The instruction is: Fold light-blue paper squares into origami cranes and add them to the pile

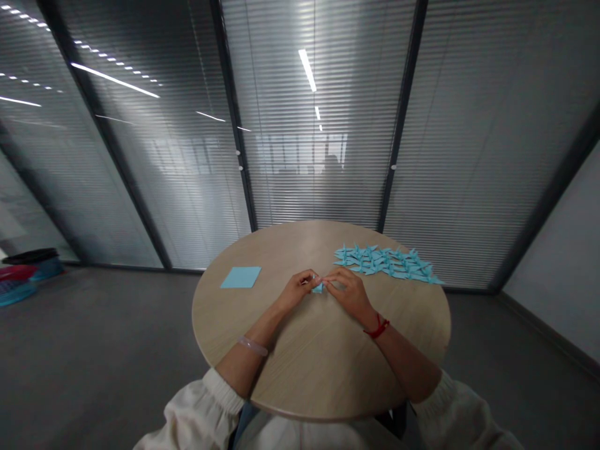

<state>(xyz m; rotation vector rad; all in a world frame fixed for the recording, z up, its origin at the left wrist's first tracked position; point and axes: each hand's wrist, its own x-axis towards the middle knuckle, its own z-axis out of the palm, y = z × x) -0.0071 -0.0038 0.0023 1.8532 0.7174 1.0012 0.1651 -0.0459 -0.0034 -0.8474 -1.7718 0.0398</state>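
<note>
A small light-blue folded paper piece (pixel 318 287) sits between both hands at the middle of the round wooden table (pixel 281 362). My left hand (pixel 298 289) pinches its left side with fingers closed. My right hand (pixel 347 291), with a red cord at the wrist, pinches its right side. A stack of flat light-blue square sheets (pixel 240 277) lies to the left of my hands. Several finished light-blue folded paper figures (pixel 387 262) lie in rows at the table's far right.
Glass walls with shut blinds and dark frames stand behind the table. Grey floor surrounds it. Coloured baskets (pixel 23 275) sit on the floor at the far left. A white wall runs along the right.
</note>
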